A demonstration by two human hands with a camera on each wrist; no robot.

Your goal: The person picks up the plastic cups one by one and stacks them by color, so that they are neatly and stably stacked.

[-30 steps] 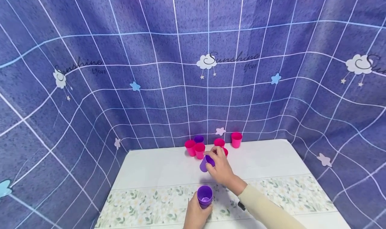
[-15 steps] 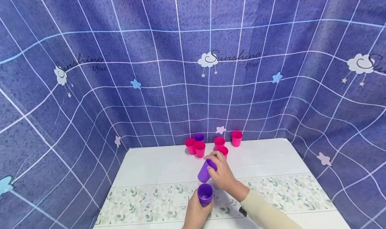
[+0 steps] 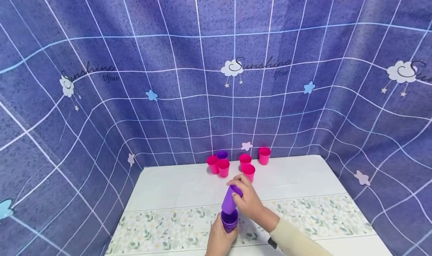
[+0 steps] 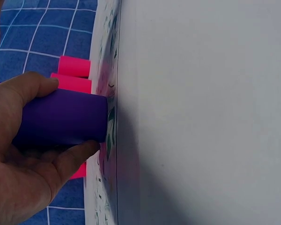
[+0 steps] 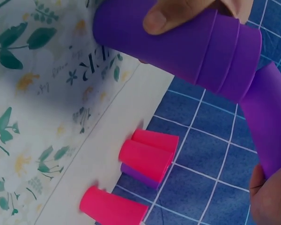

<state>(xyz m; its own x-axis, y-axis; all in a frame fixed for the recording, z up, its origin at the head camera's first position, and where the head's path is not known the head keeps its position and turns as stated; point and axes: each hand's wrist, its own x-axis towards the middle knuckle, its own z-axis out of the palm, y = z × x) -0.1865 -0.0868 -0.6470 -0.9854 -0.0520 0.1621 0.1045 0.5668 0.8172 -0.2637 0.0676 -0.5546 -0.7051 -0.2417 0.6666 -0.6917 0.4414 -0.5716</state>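
Observation:
My left hand [image 3: 220, 237] grips a stack of nested purple cups [image 3: 229, 222], mouth up, close to the table's near side. In the right wrist view the stack [image 5: 178, 44] shows several rims one above another. My right hand [image 3: 249, 198] holds a single purple cup [image 3: 228, 201] by its upper part, tilted. That cup's base meets the mouth of the stack. In the left wrist view, thumb and fingers wrap round the lower part of the purple stack [image 4: 65, 117].
Pink cups stand at the back: two at left [image 3: 223, 168] beside a purple cup [image 3: 222, 155], two in the middle [image 3: 248, 172], and one at right [image 3: 264, 156]. A blue gridded cloth [image 3: 189, 117] hangs behind the white table [image 3: 168, 184], which has a floral strip.
My right hand has brought its purple cup down and nearer, from above the table to the mouth of the stack. My left hand stays in about the same place.

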